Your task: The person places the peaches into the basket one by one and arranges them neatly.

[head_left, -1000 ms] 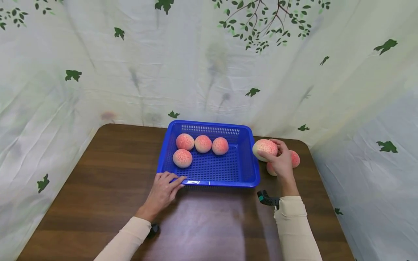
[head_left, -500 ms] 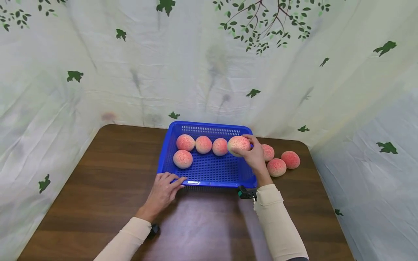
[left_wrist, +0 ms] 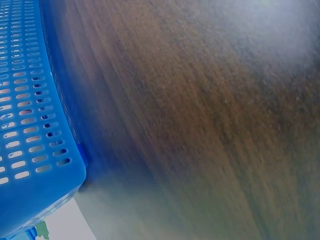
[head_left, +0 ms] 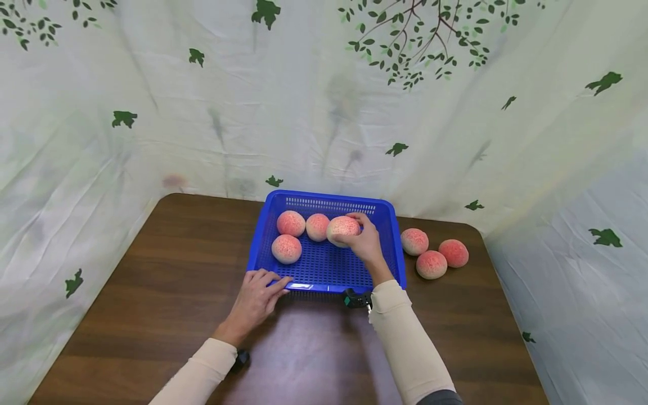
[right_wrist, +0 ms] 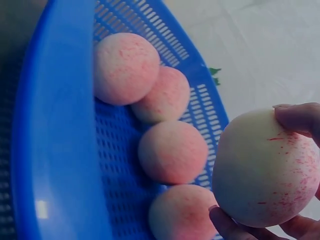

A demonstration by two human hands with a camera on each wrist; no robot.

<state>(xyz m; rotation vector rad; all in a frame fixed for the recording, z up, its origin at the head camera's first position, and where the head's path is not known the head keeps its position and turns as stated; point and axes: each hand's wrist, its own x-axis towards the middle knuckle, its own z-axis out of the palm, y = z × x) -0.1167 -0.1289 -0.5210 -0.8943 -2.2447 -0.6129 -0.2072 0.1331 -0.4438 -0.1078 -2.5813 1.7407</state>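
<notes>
My right hand (head_left: 365,243) holds a peach (head_left: 342,229) between thumb and fingers, over the blue basket (head_left: 324,289). In the right wrist view this peach (right_wrist: 260,167) shows its pale side, with fingertips at its top and bottom. It hides one of the peaches in the basket in the head view. Other peaches (head_left: 291,224) lie in the basket's left and back part; the right wrist view shows several of them (right_wrist: 172,151). At the basket's near left corner my left hand (head_left: 256,299) grips the rim, fingers over it and thumb at the outer side.
Three more peaches (head_left: 431,264) lie close together on the wooden table (head_left: 152,304), right of the basket. A pale cloth with leaf prints (head_left: 304,112) hangs behind the table. The left wrist view shows the basket's slotted wall (left_wrist: 55,185) beside the tabletop.
My right hand has carried the peach leftward from the table's right side to over the basket. Three peaches on the right are now uncovered. The left hand stays at the rim.
</notes>
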